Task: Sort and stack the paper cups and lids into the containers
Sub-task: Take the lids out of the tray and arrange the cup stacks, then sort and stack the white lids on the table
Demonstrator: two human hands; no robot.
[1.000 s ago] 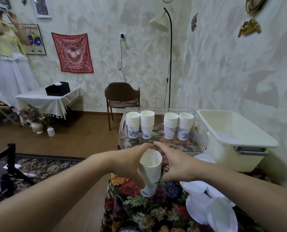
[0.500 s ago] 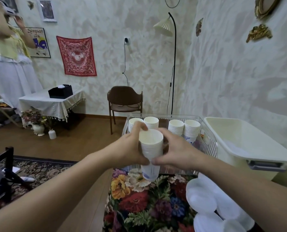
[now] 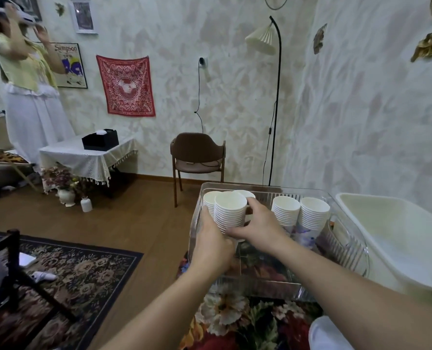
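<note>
Putting a stack of cups in the clear box

My left hand (image 3: 211,245) and right hand (image 3: 259,224) have their fingers wrapped round the stack of cups (image 3: 230,213), low inside the clear box (image 3: 346,238) beside other stacks. Next I should set it down straight, then let go.

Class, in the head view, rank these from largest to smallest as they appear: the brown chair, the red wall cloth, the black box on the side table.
1. Brown chair and red wall cloth: similar, too close to rank.
2. Black box: clearly smallest.
</note>
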